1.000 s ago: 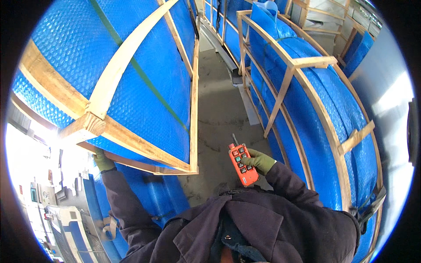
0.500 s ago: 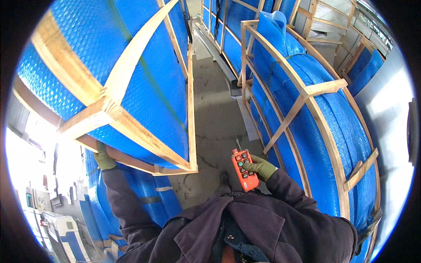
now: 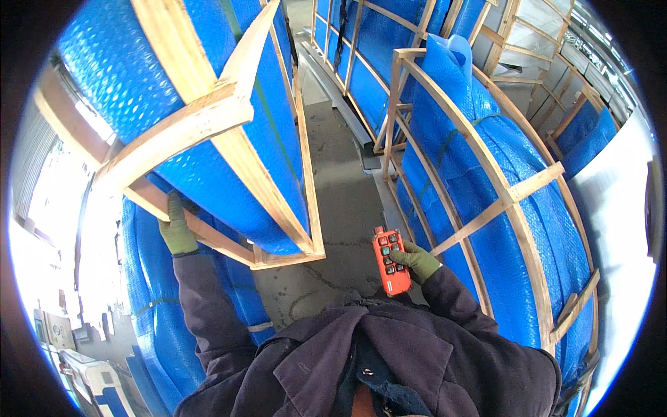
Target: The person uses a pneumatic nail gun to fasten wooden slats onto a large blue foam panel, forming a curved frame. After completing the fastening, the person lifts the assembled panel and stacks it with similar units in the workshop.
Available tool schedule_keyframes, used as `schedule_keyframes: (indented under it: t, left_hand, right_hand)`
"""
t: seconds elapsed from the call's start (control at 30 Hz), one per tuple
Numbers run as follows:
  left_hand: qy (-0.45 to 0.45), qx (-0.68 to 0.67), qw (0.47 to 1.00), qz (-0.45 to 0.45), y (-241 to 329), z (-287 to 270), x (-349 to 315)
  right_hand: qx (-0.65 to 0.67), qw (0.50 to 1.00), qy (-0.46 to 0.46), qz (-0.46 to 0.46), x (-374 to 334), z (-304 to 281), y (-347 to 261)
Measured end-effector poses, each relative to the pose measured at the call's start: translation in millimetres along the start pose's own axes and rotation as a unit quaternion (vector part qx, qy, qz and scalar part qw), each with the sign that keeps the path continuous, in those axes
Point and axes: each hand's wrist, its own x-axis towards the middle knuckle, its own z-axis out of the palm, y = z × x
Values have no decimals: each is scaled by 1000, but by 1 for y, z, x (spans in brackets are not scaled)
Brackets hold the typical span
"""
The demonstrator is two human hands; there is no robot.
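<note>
My left hand [image 3: 178, 228], in a green glove, is closed round the lower end beam of a tall wooden crate frame [image 3: 221, 240]. Inside that frame stand panels wrapped in blue bubble wrap [image 3: 260, 198], crossed by a green strap. The beam hides some of the hand's fingers. Held in front of my body, an orange remote control [image 3: 397, 281] with several dark buttons and one green button rests in my gloved right hand [image 3: 421, 264]. The right thumb lies over the buttons.
To the right stands another wooden crate [image 3: 511, 198] with blue-wrapped contents. More blue-wrapped crates [image 3: 365, 52] are farther ahead. A grey floor aisle [image 3: 340, 201] runs between them, with long grey metal profiles [image 3: 347, 104] along its side. Another blue-wrapped bundle [image 3: 149, 278] stands at the left.
The left crate's near end has swung rightward in view, showing more of its end face. My left hand has moved slightly right with its beam. The remote stays in my right hand.
</note>
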Motion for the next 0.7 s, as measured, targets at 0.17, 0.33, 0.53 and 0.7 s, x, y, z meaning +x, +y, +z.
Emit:
schedule_keyframes:
  t: [0.17, 0.33, 0.53, 0.7]
  left_hand:
    - [-55, -30, 998, 18, -16, 53, 53]
    - [-41, -21, 999, 16, -48, 101, 107]
    - [-36, 24, 999, 26, -84, 158, 167]
    - [-44, 19, 999, 13, -126, 205, 209]
  right_hand:
    - [12, 1000, 6, -10, 40, -6, -19]
    - [16, 1000, 15, -10, 90, -23, -43]
    - [6, 1000, 22, -8, 163, -40, -92]
    - [23, 999, -1, -24, 224, -58, -151]
